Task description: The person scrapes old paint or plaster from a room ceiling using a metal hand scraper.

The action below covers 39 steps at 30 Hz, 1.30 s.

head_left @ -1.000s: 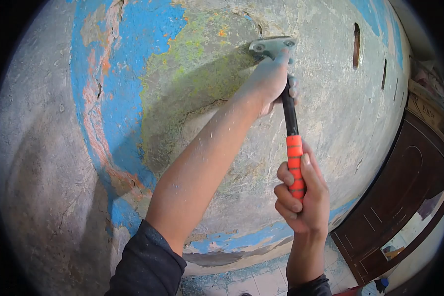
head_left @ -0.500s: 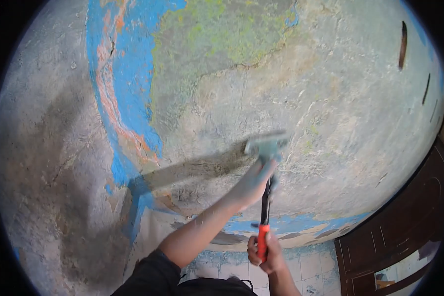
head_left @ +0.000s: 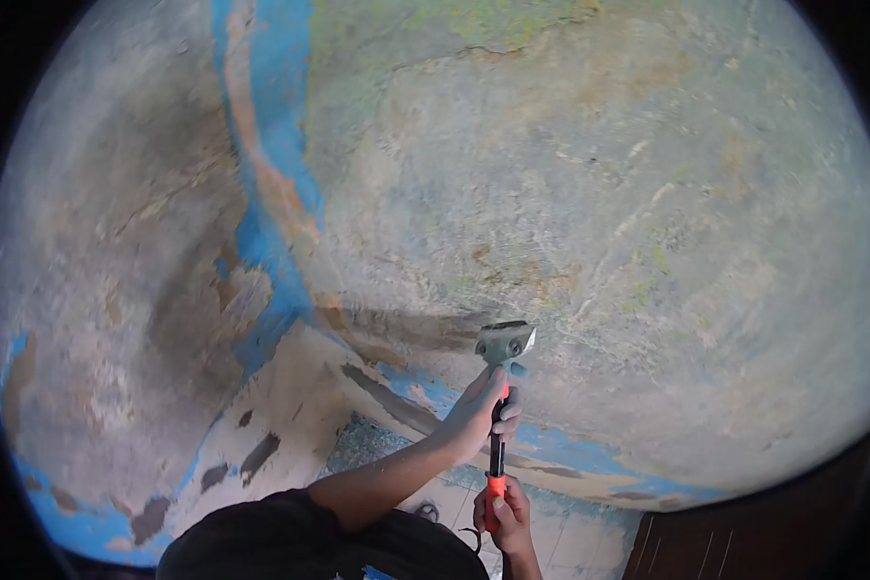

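Both hands grip one long-handled scraper, with a black shaft, an orange grip and a wide flat head. My left hand is closed round the upper shaft, just below the scraper head. Lower down, the fingers of my right hand wrap the orange grip near its end. The head lies over the rough grey wall, where its blade overlaps the scraped plaster. Strips of blue paint and greenish patches remain on this surface.
A wall corner with blue and peeling pale paint runs at the lower left. Whitish, stained floor tiles show below. Dark brown furniture stands at the lower right.
The scraper and both hands have come down in view, the head from mid-wall to lower down. The camera view has shifted too, so less of the dark furniture shows at the right.
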Available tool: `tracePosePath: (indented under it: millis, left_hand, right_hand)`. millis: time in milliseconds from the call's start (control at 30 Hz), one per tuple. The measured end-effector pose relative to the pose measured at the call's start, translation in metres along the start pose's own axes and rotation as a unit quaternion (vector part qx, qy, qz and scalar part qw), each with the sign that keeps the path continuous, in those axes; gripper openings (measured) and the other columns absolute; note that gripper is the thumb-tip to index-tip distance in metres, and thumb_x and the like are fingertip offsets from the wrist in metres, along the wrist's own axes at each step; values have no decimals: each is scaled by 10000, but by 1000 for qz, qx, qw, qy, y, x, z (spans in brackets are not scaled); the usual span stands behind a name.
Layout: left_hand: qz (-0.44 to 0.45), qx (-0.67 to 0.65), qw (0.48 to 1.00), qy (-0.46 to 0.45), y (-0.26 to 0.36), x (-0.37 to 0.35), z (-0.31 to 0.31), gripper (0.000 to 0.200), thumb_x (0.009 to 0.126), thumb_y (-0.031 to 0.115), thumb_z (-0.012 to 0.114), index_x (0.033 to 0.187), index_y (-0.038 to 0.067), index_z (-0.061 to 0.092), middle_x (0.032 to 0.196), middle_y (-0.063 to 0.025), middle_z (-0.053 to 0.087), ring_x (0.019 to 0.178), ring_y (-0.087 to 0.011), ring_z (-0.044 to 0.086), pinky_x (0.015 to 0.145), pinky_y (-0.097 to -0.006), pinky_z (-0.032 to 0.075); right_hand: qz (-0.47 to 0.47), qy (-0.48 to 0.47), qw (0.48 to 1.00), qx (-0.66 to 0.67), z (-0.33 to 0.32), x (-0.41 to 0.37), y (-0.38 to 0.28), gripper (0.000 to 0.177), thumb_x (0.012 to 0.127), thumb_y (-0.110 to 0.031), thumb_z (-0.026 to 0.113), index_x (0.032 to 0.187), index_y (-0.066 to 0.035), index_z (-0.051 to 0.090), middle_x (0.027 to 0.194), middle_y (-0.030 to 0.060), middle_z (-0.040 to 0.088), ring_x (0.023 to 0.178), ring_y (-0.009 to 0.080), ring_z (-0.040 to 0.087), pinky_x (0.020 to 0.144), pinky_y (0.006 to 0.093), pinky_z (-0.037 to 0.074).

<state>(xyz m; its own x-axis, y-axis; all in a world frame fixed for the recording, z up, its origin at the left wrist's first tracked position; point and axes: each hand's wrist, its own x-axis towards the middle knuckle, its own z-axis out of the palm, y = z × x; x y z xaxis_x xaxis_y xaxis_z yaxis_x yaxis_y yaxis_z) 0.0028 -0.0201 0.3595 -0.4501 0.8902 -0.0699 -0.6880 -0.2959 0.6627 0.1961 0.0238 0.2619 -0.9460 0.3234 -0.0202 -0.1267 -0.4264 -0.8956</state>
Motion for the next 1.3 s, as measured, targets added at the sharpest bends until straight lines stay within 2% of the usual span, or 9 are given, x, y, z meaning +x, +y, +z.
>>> tracePosePath:
  millis: [200,300,400,500,700,767,1000,1067,1300]
  left_hand:
    - [42,2,999,-23,6,0,5,609,972,655,264,709,124,406,606,38,326,551,-97,352,596,-252,324]
    - [45,-9,998,-31,6,1,1,637,956,686,250,705,121,405,602,42,321,549,-101,350,596,-248,318]
    - [51,-26,997,-59,-2,4,-6,480,999,578,333,875,117,384,658,23,380,525,-95,368,552,-267,358]
    - [39,33,998,22,3,2,4,643,958,680,257,700,110,405,607,39,327,544,-109,350,606,-272,342]
    - [48,42,998,1,17,7,-12,633,970,655,276,677,106,392,625,26,354,542,-103,370,595,-273,356]
    - [53,67,996,-3,23,9,-11,591,977,637,289,748,105,407,633,21,368,541,-98,380,581,-269,359]
    - [16,55,997,-57,27,16,-32,389,1004,554,336,1065,170,347,716,9,423,540,-83,396,555,-247,369]
    - [15,60,994,-90,33,16,-35,385,1008,544,330,1068,164,357,728,7,428,539,-81,395,548,-242,366]
    - [18,94,986,-133,45,15,-48,379,1025,499,325,1065,123,356,715,3,426,539,-78,396,531,-244,377]
  right_hand:
    - [87,-149,981,89,-22,27,-25,428,984,-349,512,1330,-122,406,714,135,542,455,148,495,420,251,381]
    - [103,-128,985,46,-23,27,-29,437,984,-361,510,1332,-118,406,697,119,528,447,140,469,414,247,362]
    - [114,-114,986,48,-23,26,-26,417,997,-370,476,1315,-106,416,637,73,474,436,118,412,412,241,340]
    - [116,-98,988,14,-27,32,-18,363,1019,-337,424,1271,-75,445,606,48,448,434,102,399,404,242,326]
    - [87,-67,993,-52,-8,48,-15,375,1023,-365,391,1211,-50,469,595,42,434,421,98,373,396,244,310]
    - [67,-63,993,-69,-3,54,-7,462,1012,-459,396,1221,-51,456,569,53,412,407,113,363,389,255,293]
    - [39,-15,994,-104,19,54,4,476,1017,-468,372,1189,-32,456,583,39,428,436,96,379,418,241,316]
    - [30,-8,995,-90,21,55,12,442,1027,-419,375,1188,-17,464,626,24,465,469,76,394,438,233,335]
    - [5,55,996,-76,50,65,33,497,1009,-472,404,1175,-11,488,632,19,478,482,73,411,451,231,329]
